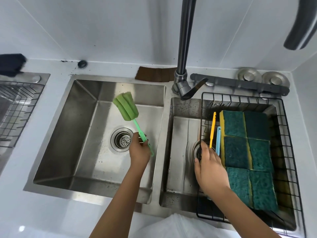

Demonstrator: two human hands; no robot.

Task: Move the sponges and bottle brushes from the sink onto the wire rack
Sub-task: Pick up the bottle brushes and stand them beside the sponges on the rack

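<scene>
My left hand [139, 151] grips the handle of a green sponge-headed bottle brush [126, 107], holding it above the left sink basin [56, 145] with the head pointing away. The black wire rack [289, 152] sits over the right basin. Several green-and-yellow sponges [247, 152] lie flat in it in two columns. A yellow brush handle [212, 129] and a light blue one [218, 140] lie along the rack's left side. My right hand [210, 169] rests on those handles at the rack's left edge; whether its fingers close on them I cannot tell.
A dark faucet [184, 48] rises between the basins, its spout over the right one. The left basin's drain strainer [122, 139] sits beside my left hand. Two metal stoppers [248, 76] and a grey bar [240, 84] lie behind the rack. Another rack [15, 107] is at the far left.
</scene>
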